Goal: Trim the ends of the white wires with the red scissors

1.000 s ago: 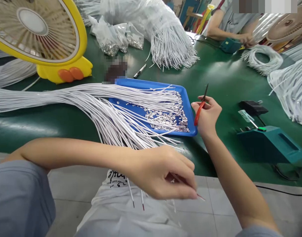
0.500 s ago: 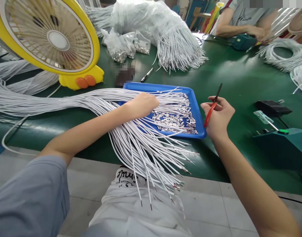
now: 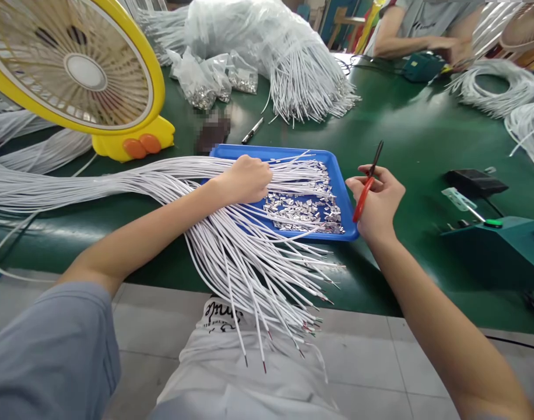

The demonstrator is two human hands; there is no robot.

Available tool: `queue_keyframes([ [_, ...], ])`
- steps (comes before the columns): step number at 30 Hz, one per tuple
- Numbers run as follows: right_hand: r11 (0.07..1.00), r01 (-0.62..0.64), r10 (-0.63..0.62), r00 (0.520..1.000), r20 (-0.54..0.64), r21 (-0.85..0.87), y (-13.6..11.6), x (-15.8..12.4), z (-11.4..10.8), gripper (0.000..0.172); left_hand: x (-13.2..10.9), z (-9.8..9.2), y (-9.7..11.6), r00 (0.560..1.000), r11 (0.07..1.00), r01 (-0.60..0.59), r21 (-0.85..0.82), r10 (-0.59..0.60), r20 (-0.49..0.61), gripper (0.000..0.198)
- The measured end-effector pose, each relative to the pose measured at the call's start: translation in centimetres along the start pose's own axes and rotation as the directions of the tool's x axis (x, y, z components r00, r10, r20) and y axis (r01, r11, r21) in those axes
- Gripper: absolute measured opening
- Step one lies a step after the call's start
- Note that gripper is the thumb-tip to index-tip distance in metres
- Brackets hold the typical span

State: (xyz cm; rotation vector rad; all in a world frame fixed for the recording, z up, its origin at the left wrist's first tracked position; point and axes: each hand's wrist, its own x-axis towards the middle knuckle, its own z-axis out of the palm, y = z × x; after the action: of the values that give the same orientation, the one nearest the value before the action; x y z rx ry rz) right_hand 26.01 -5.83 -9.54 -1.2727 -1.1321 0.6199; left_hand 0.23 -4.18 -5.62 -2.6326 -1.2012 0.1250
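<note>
My left hand is closed around part of a bundle of white cables, above the blue tray. Many small silvery metal pieces lie in the tray, around and below the held cable ends. Other cables fan out under my left forearm and hang over the table's front edge, with coloured wire tips bared. To the right of the tray, my right hand is closed on red-handled scissors, their dark blades pointing up and away.
A yellow fan stands at the left. Bagged cables, small bags of metal parts and a pen lie behind the tray. A green machine sits at the right. Across the table, a co-worker's arms reach over another device.
The whole view has shifted slightly, so most things appear a little further left. Both hands keep the same hold, with little movement against the tray.
</note>
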Motion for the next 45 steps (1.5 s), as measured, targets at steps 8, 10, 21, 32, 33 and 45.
queue_keyframes([
  [8, 0.999, 0.008, -0.006, 0.999, -0.033, 0.042, -0.5, -0.2, 0.1, 0.022, 0.6, -0.2, -0.6, 0.988, 0.827, -0.073, -0.558, -0.016, -0.153, 0.016],
  [10, 0.999, -0.001, 0.003, 0.999, -0.041, 0.048, -0.6, -0.3, 0.1, 0.022, 0.4, -0.8, 0.2, 0.971, 0.635, -0.163, -0.755, -0.033, -0.238, 0.012],
  [21, 0.993, 0.086, -0.096, 0.987, 0.131, 0.080, -1.7, -1.9, 0.4, 0.020, -1.5, -1.6, 6.2, 0.892, 0.175, -0.398, -0.900, 0.303, -0.336, 0.018],
  [32, 0.987, 0.143, -0.158, 0.923, 0.352, 0.070, -3.7, -4.9, 0.5, 0.026, -0.2, -0.2, 5.4, 0.935, 0.424, -0.126, -0.897, -0.252, -0.251, 0.012],
  [33, 0.986, 0.152, -0.165, 0.920, 0.355, 0.065, -3.8, -5.0, 0.5, 0.026, -0.2, -0.2, 5.5, 0.939, 0.406, -0.129, -0.905, -0.244, -0.243, 0.013],
  [45, 0.974, 0.197, -0.225, 0.902, 0.369, 0.113, -3.6, -4.9, 0.6, 0.027, -0.3, -0.3, 6.0, 0.950, 0.306, -0.180, -0.935, -0.193, -0.246, 0.007],
])
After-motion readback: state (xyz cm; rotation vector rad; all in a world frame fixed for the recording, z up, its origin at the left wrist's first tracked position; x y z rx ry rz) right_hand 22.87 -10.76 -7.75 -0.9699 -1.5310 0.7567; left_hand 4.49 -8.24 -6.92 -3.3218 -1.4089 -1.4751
